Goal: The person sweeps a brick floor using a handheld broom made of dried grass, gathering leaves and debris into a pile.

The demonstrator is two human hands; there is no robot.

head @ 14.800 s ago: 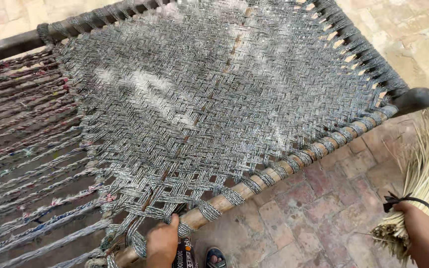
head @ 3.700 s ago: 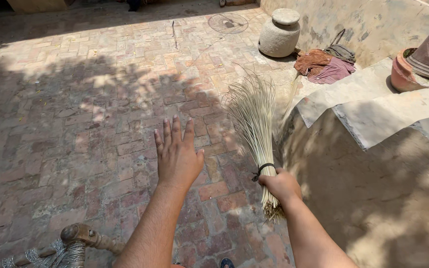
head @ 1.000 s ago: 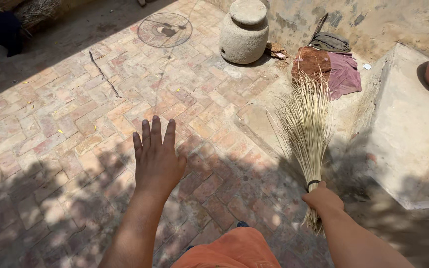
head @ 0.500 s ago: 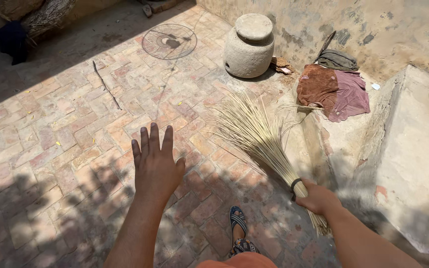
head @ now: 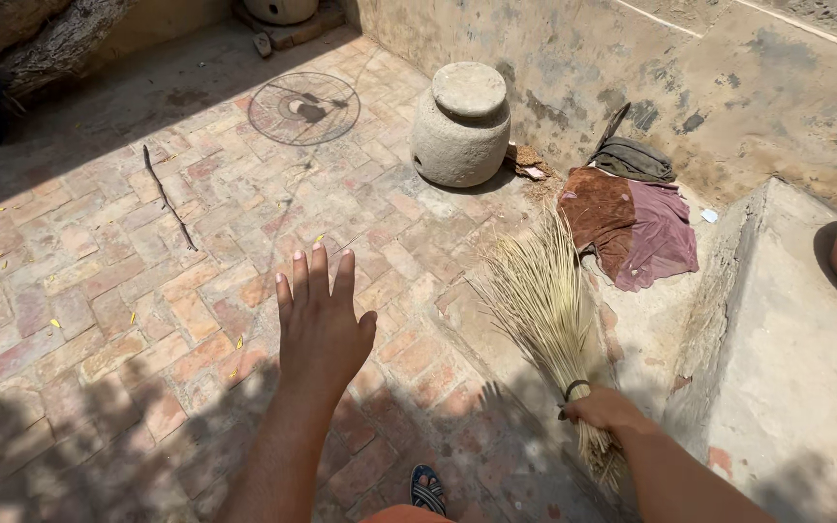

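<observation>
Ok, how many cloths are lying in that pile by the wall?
3: a grey cloth against the wall, a brown cloth below it, a purple cloth beside that. More may be hidden underneath.

The broom [head: 544, 310] is a bundle of pale, dry straw stalks — matt and stiff-looking, bound by a dark band. The floor [head: 128, 271] is rough brick, reddish and dusty, with worn, uneven faces. The pot [head: 459, 126] and its flat lid look like coarse grey stone, pitted and matt. The rags [head: 632, 218] are soft, crumpled cloth — brown, mauve and grey. The wall [head: 709, 87] is rough plaster, stained and patchy. The step [head: 796, 349] looks like plain, gritty cement.
</observation>
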